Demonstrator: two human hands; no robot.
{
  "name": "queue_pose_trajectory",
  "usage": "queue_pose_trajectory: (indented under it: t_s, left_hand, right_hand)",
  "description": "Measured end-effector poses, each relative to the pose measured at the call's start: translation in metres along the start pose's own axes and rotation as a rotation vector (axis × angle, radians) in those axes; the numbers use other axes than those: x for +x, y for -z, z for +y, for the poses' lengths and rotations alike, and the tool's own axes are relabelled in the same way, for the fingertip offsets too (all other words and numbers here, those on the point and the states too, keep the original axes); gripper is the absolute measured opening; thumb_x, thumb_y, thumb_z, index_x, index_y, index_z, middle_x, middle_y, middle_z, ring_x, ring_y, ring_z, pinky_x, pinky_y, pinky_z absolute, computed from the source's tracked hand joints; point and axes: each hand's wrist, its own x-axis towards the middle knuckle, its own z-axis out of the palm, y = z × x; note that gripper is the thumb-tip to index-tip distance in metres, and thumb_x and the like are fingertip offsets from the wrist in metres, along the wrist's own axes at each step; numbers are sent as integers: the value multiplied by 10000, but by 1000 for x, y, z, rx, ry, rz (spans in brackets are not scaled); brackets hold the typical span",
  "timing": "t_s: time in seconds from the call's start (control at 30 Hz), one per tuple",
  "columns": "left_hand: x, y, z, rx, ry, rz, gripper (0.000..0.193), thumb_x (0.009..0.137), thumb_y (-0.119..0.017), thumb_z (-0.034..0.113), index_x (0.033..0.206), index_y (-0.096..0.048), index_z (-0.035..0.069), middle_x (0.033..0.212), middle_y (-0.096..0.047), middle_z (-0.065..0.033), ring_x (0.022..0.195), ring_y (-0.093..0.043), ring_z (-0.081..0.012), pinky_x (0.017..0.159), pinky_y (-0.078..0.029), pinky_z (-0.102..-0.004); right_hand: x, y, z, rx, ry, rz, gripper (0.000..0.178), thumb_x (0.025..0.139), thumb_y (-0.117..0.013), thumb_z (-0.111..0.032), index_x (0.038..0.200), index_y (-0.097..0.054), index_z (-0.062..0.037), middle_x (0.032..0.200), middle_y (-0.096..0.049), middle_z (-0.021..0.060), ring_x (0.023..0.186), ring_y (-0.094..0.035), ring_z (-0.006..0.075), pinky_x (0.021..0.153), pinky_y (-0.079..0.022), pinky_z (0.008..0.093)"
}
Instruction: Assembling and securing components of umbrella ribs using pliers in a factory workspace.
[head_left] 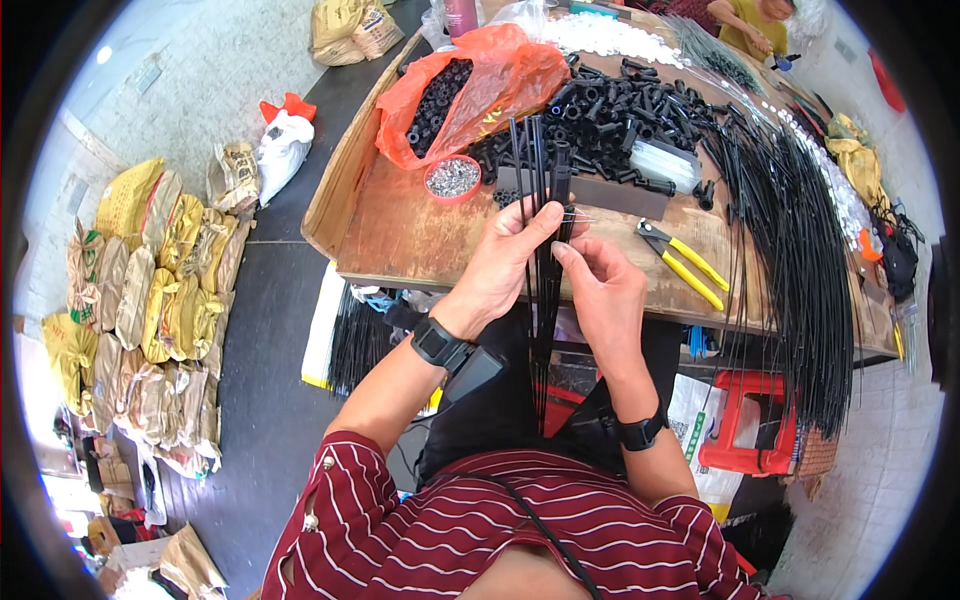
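Note:
My left hand [520, 240] is closed round a bundle of thin black rods [541, 330], which hang down past the table's front edge towards my lap. A black plastic fitting [562, 172] stands at the top of the bundle. Thin silvery wire ends [580, 216] stick out sideways by my left thumb. My right hand [608, 280] is right beside the bundle, thumb and forefinger pinched together against it; whatever lies between those fingertips is too small to make out. Yellow-handled pliers [690, 262] lie on the table to the right of my hands.
On the wooden table [400, 235] are a red dish of small metal parts [453, 179], an orange bag of black parts [490, 75], heaped black fittings [620, 110] and a large sheaf of black rods [790, 260]. Wrapped bundles [150, 290] are stacked left. Another person [755, 30] sits far right.

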Motion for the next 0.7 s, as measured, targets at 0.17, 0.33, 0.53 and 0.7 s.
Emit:
queue_pose_trajectory:
  t_s: [0.17,0.33,0.53,0.7]
  left_hand:
    - [-2,-1,-3,42,-33,34,280,957,-546,222,1156,-560,27,1012,-657,-104,907,-633,-148,821,-517,-298]
    - [1,-1,-6,78,-49,41,288,953,-553,228,1155,-559,23,1018,-653,-99,922,-628,-149,820,-517,-296]
    - [-1,-3,4,-43,57,1,328,943,-567,263,1166,-555,22,1035,-638,-91,940,-624,-151,842,-517,-302]
    - [-2,-2,7,-38,86,-20,333,945,-564,273,1164,-558,23,1035,-635,-86,941,-625,-150,846,-518,-306]
  right_hand:
    - [5,8,-5,-157,83,-75,202,820,-700,-177,810,-651,19,736,-644,81,640,-592,101,594,-464,260]
    - [3,4,-2,-80,45,-67,187,834,-678,-162,864,-644,19,693,-637,67,637,-594,113,608,-474,274]
    - [3,1,2,-13,96,-61,154,828,-684,-130,884,-633,4,708,-638,50,638,-584,100,619,-473,253]
    - [8,1,11,181,33,-105,117,835,-686,-84,825,-592,-14,697,-590,-10,622,-533,49,579,-445,209]
